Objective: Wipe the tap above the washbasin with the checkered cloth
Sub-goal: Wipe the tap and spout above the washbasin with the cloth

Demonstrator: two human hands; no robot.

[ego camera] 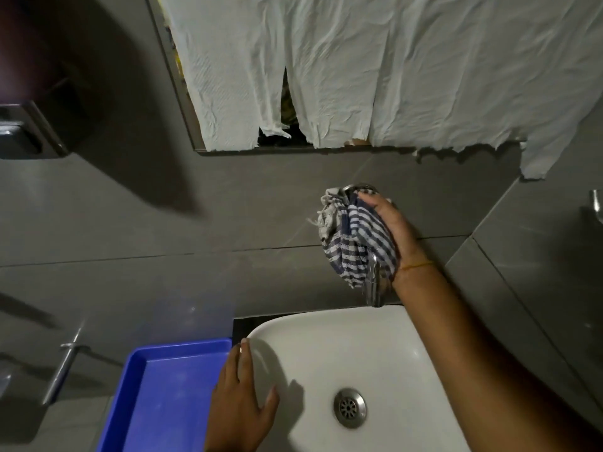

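Observation:
My right hand (390, 228) grips the blue-and-white checkered cloth (354, 243), which is bunched around the chrome tap (375, 290) on the grey tiled wall. Only the tap's spout tip below the cloth and a bit of its top flange show; the rest is covered. The spout hangs over the back rim of the white washbasin (385, 337). My left hand (239, 399) rests flat on the basin's left rim with fingers spread, holding nothing.
A blue plastic tray (137, 402) sits left of the basin, touching it. White paper sheets (359, 66) cover the mirror above. A metal dispenser (23, 132) hangs at far left, a metal handle (63, 363) lower left, another chrome fitting (597, 203) at the right edge.

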